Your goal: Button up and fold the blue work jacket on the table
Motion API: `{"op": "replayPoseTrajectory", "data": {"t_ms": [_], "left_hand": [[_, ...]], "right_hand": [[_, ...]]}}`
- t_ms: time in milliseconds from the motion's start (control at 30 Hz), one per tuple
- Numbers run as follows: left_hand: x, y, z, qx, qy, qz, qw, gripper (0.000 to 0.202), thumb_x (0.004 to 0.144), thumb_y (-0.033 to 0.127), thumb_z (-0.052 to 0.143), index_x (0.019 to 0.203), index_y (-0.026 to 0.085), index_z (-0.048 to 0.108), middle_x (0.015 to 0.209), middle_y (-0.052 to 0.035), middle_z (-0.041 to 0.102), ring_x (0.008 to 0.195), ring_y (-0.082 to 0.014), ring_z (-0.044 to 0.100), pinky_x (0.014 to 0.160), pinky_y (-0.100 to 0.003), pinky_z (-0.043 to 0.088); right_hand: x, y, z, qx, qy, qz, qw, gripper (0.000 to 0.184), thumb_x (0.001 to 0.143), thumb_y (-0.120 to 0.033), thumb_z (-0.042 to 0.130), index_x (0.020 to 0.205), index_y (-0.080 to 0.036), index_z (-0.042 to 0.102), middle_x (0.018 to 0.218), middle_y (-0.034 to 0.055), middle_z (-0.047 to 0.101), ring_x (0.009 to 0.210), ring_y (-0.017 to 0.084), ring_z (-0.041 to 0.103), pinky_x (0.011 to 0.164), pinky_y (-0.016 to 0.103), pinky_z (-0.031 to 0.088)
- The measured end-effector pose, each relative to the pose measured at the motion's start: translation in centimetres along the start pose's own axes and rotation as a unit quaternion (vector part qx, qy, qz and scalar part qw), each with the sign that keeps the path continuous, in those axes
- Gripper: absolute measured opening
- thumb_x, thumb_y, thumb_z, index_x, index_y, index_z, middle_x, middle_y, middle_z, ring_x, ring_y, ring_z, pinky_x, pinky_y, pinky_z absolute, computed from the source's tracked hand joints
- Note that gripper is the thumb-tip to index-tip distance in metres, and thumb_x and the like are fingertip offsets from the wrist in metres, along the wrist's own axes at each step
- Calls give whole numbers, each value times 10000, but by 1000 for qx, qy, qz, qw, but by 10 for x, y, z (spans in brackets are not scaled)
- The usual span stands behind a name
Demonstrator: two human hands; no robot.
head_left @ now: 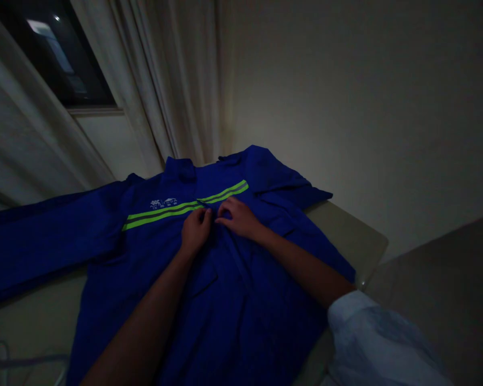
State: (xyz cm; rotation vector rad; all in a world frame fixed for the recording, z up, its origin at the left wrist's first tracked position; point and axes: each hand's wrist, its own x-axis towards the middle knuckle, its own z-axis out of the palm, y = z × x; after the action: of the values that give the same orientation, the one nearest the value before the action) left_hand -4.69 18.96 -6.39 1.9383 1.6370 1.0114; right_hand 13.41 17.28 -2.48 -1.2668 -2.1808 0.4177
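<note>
A blue work jacket (145, 279) lies spread out, front side up, with a yellow-green striped band (161, 215) across its chest and a white printed logo (163, 203) above the band. At the front opening, just below the band, my left hand (196, 231) pinches the jacket's edge between thumb and fingers. My right hand (241, 219) is close beside it, thumb and forefinger curled together on the opposite edge of the opening. A small gap separates the two hands. Dim light hides any fastener at the fingertips.
The jacket rests on a pale table (346, 228), whose right corner shows. One sleeve (44, 241) stretches to the left. Light curtains (153, 69) hang behind, beside a dark window (60, 53). A plain wall (346, 96) stands at the back right. A pale cable-like strand (28, 362) lies at lower left.
</note>
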Motion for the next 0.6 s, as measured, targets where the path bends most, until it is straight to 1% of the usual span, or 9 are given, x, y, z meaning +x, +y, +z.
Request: {"op": "replayPoseTrajectory", "data": {"t_ms": [67,100,133,233,333,400,500,567,600], "left_hand": [[0,1,0,15,0,1,1000,417,1007,491,418,789,221,649,894,-71,703,861,-228,640,758,-321,467],[-1,2,1,22,0,1,1000,435,1001,506,421,729,226,612,864,-74,683,837,-230,626,739,-325,456],[-2,3,2,28,-2,3,1000,443,994,518,429,690,231,578,836,-73,665,812,-231,613,720,-328,445],[-6,7,3,30,-14,18,999,402,982,521,446,721,239,562,796,-53,646,760,-222,598,688,-324,417],[-10,12,1,19,-32,35,999,419,1026,523,350,828,242,589,771,-19,648,726,-197,606,677,-304,411],[-13,15,-2,20,-60,44,997,480,1035,550,324,768,240,575,702,-8,626,677,-190,601,634,-298,386],[-22,16,-8,32,-130,66,989,500,985,570,460,618,240,539,580,3,583,565,-180,566,566,-303,320],[-30,16,-12,34,-160,88,983,425,944,509,546,614,241,557,585,5,600,567,-180,571,576,-304,323],[-35,16,-13,31,-166,99,981,381,940,477,549,641,243,571,612,3,617,593,-183,584,593,-303,340]], "right_hand": [[-25,-11,-8,-36,-89,-28,995,221,845,-302,874,943,-188,711,994,17,606,905,166,601,803,267,454],[-38,-15,-9,-49,-116,-27,992,229,849,-324,871,966,-195,723,1017,24,614,903,169,608,788,268,457],[-50,-18,-8,-56,-126,-15,990,223,867,-334,855,994,-200,731,1047,31,623,905,169,618,780,268,463],[-74,-21,-3,-56,-97,36,993,148,945,-297,772,1055,-203,739,1113,42,648,931,162,648,811,268,485],[-77,-16,2,-59,-80,34,994,104,979,-288,726,1040,-205,742,1123,42,656,944,161,659,822,268,493],[-75,-13,3,-48,-71,30,996,92,993,-287,706,1025,-205,735,1115,39,654,951,157,660,820,262,495],[-72,-11,4,-22,-54,36,998,77,1011,-259,675,1045,-201,713,1125,37,649,973,155,658,842,261,500],[-72,-11,5,-14,-49,33,998,78,1023,-234,649,1068,-203,704,1141,39,644,999,160,653,869,270,503],[-72,-12,5,-8,-48,32,998,80,1026,-224,640,1072,-204,702,1145,40,642,1007,161,649,878,273,504]]}}
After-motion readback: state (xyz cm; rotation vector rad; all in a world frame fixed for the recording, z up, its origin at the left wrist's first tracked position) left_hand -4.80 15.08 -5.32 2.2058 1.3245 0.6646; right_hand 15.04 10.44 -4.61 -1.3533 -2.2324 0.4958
